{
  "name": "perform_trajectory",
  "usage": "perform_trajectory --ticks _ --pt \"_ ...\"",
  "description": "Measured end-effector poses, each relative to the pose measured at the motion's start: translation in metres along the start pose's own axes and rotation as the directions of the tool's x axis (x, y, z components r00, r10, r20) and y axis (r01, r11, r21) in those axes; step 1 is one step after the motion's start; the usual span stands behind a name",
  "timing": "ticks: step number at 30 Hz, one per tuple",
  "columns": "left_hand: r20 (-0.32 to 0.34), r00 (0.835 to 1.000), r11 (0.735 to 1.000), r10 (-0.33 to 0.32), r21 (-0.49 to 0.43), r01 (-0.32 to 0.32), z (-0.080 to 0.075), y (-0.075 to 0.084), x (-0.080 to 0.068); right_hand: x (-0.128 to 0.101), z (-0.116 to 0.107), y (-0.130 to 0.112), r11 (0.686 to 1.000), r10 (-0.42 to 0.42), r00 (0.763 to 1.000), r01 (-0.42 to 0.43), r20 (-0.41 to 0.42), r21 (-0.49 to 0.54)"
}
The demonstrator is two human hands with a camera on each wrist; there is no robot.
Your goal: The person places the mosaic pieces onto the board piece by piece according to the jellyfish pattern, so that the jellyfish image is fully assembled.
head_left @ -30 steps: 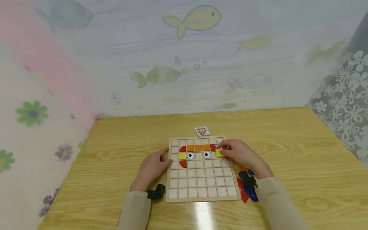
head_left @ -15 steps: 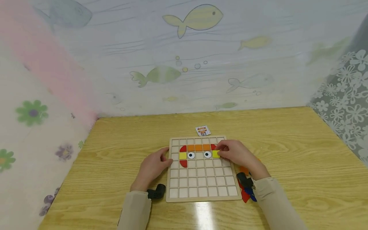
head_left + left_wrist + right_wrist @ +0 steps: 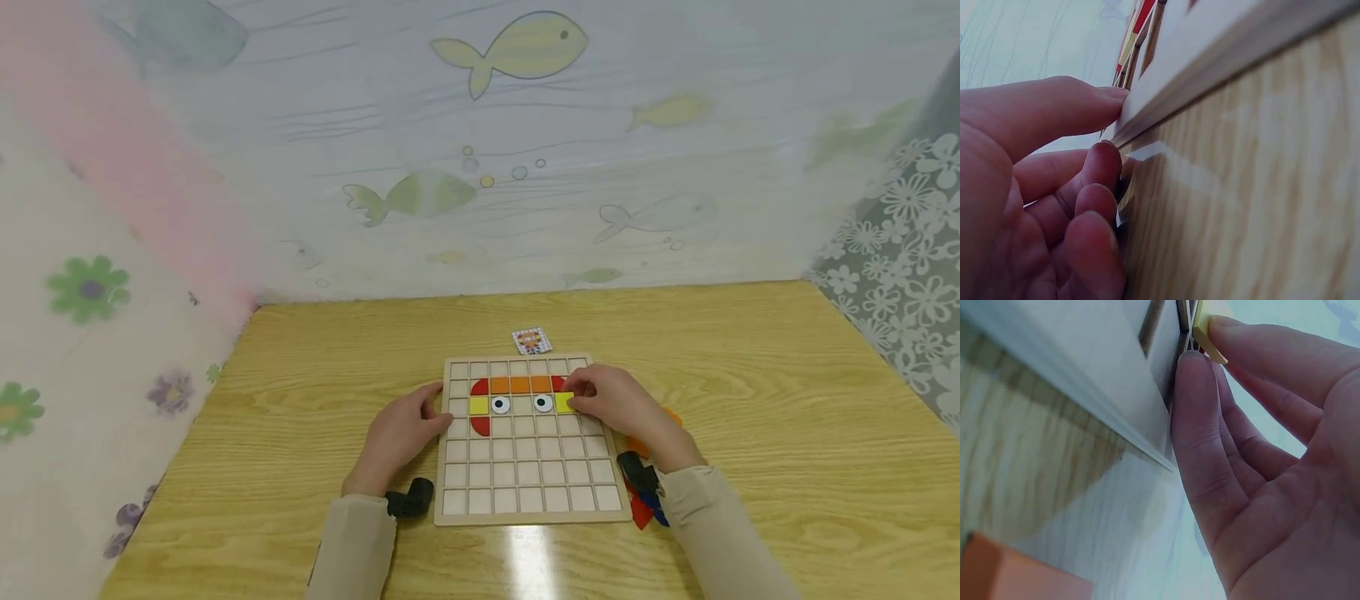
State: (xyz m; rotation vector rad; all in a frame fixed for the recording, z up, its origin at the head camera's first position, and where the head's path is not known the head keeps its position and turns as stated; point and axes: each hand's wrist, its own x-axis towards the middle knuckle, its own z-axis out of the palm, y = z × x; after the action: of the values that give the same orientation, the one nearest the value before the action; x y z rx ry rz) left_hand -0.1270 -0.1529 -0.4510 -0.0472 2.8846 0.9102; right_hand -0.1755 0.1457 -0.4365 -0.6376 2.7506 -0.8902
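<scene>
The right wrist view shows a tilt in the yellow tile point(image 3: 1208, 342), one edge raised off the grid board point(image 3: 532, 518), that the head view hardly reveals. The board's far rows hold red pieces point(image 3: 480, 427), orange tiles point(image 3: 520, 385), a second yellow square point(image 3: 478, 406) and two eye discs point(image 3: 500, 405). Just right of the right disc, the right hand point(image 3: 617, 402) pinches the tilted tile in its fingertips; the left hand point(image 3: 401, 429), fingers loosely bent, rests its thumb on the board's left rim.

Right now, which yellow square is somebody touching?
The right yellow square: the right hand holds it; the left yellow square lies untouched on the board.
</scene>
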Motion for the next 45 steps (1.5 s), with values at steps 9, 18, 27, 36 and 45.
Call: perform_trajectory --ticks 9,18,27,36,45 --pt "-0.002 1.000 1.000 -0.016 0.008 0.016 -0.005 -0.004 0.005 0.012 -0.001 -0.003 0.998 -0.053 0.999 0.053 -0.006 -0.041" --pt "-0.005 1.000 1.000 -0.013 -0.002 0.013 -0.007 -0.005 0.008 0.007 -0.022 -0.003 0.999 -0.022 1.000 0.022 -0.013 -0.037" --pt "0.005 1.000 1.000 -0.010 -0.015 0.010 -0.004 -0.005 0.006 -0.018 -0.037 0.006 0.994 -0.025 1.000 0.027 0.014 -0.110" --pt "0.016 1.000 1.000 0.005 -0.003 -0.005 -0.002 0.000 0.007 -0.038 -0.042 0.021 0.994 0.031 0.993 -0.018 0.115 -0.110" --pt "0.028 1.000 1.000 -0.008 0.022 0.007 0.000 -0.001 0.002 -0.045 -0.038 0.031 0.998 0.030 0.971 -0.017 0.236 -0.056"
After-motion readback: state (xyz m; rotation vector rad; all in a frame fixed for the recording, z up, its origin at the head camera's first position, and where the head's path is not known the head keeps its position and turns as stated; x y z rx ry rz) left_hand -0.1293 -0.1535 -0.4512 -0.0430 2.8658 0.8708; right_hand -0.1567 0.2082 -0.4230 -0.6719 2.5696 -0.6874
